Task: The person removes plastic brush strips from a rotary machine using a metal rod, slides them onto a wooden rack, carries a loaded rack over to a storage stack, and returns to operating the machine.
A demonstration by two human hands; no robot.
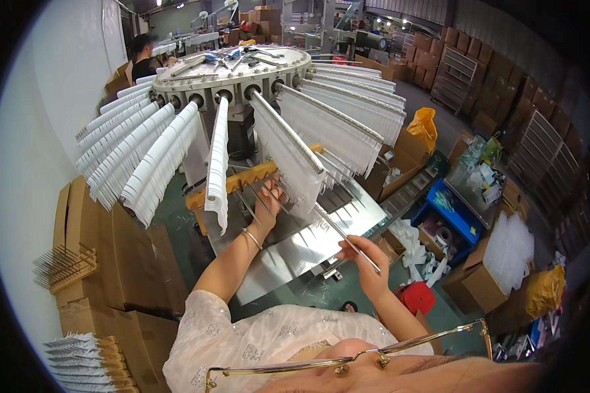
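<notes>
My right hand [367, 262] pinches a thin metal rod [347, 237], which slants up and away under a hanging white piece. My left hand [269, 200] reaches in beneath a wooden bar [242, 177] set with several thin metal rods. Its fingers are bent among those rods; what they hold is partly hidden. Just above my hands, a long rod hung with white sheet-like pieces [288, 150] sticks out from a large round machine [236, 69]. A narrower white-draped rod [218, 157] hangs left of my left hand. Below lies a shiny metal tray [295, 252].
More white-draped rods [157, 157] fan out around the machine, with tools [224, 59] on its top. Cardboard boxes [111, 249] stand at left, carrying a spiky rod rack [65, 267]. At right are a blue bin [453, 213], a red stool [416, 298] and an opened carton [488, 262].
</notes>
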